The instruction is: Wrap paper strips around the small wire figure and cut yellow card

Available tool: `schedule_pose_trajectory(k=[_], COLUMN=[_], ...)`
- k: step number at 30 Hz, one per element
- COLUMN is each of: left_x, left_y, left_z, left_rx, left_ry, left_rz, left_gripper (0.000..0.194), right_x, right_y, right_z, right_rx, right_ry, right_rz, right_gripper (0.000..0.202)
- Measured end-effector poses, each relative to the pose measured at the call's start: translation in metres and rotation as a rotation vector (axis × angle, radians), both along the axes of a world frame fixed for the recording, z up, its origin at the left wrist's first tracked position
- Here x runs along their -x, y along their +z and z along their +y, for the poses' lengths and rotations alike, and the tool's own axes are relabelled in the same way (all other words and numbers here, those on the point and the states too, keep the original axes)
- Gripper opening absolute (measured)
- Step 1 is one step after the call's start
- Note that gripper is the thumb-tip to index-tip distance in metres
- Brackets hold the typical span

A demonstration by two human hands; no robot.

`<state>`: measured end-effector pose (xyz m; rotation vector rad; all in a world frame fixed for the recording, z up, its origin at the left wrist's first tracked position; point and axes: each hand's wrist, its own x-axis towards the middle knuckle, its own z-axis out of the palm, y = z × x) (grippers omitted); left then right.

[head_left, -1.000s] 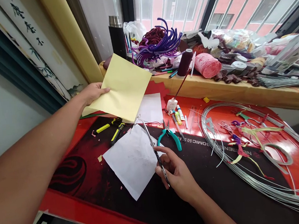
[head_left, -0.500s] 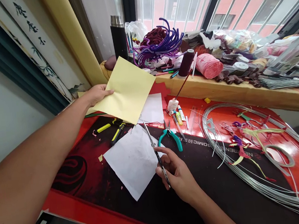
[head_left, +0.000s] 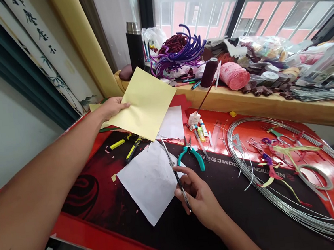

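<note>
A square sheet of yellow paper (head_left: 149, 103) is pinched at its left side by my left hand (head_left: 113, 108), thumb on top, and held raised over the back left of the desk. My right hand (head_left: 196, 195) grips a slim pair of scissors (head_left: 174, 172), seen nearly edge-on, with the tip pointing up and away. Beneath the scissors a creased white sheet (head_left: 148, 188) lies on the black desk mat (head_left: 179, 239). Just right of their tip are teal-handled pliers (head_left: 199, 159), and yellow-and-black tools (head_left: 133, 150) lie left of it.
A large coil of wire (head_left: 269, 193) covers the right side, with ribbon scraps inside it. A glue bottle (head_left: 194, 118) with a stick in it and small tubes stand behind the pliers. The wooden ledge (head_left: 272, 100) carries purple cords (head_left: 178, 58), a thermos (head_left: 135, 48) and bags.
The view has shifted slightly, so everything sits a little lower and to the right. Both hands keep their hold on the yellow paper and the scissors.
</note>
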<state>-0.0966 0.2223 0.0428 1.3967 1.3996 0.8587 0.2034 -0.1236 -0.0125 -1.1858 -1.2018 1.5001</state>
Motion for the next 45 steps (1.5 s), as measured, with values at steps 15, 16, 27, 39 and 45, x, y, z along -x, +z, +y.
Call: schedule_pose_trajectory(k=[15,16,27,39,45], left_x=[0.0044,0.0046,0.0089,0.0063,0.0064], left_y=[-0.0051,-0.0055,-0.0073,-0.0002,0.0007], left_z=[0.0055,0.0057,0.0089,0.0068,0.0068], left_rx=[0.029,0.027,0.014,0.036,0.034], left_ry=[-0.008,-0.011,-0.015,-0.01,-0.009], left_rz=[-0.047,-0.053,-0.036,-0.022,-0.014], left_gripper=[0.021,0.02,0.024,0.023,0.024], right_x=[0.0001,0.0001,0.0004,0.0008,0.0003], right_y=[0.005,0.0053,0.0029,-0.0004,0.0], right_z=[0.0013,0.0012,0.0011,0.0003,0.0], right_rx=[0.014,0.015,-0.002,0.003,-0.003], right_ry=[0.013,0.015,0.011,0.007,0.012], right_rz=[-0.02,-0.02,-0.019,-0.02,-0.034], right_gripper=[0.057,0.057,0.056,0.057,0.057])
